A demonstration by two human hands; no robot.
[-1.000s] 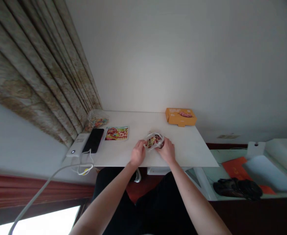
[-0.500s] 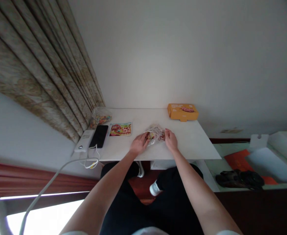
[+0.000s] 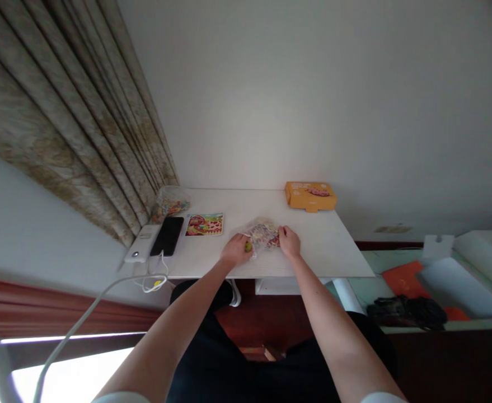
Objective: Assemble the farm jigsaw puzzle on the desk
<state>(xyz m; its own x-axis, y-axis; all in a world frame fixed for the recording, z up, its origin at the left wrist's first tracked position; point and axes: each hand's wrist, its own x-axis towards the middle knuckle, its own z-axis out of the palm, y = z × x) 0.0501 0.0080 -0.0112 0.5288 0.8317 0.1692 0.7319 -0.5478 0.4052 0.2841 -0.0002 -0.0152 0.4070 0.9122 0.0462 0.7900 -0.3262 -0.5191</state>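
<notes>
Bag: clear plastic bag of small multicoloured pieces (image 3: 264, 232), lying on the white rectangular tabletop (image 3: 325, 254) between both hands.
Left hand (image 3: 236, 250): fingers curled on a small yellow-green piece (image 3: 248, 246) at the bag's left end; grip on the plastic cannot be told.
Right hand (image 3: 290, 242): pinching the bag's right end.
Box: orange rectangular carton (image 3: 312, 197), behind the right hand.
</notes>
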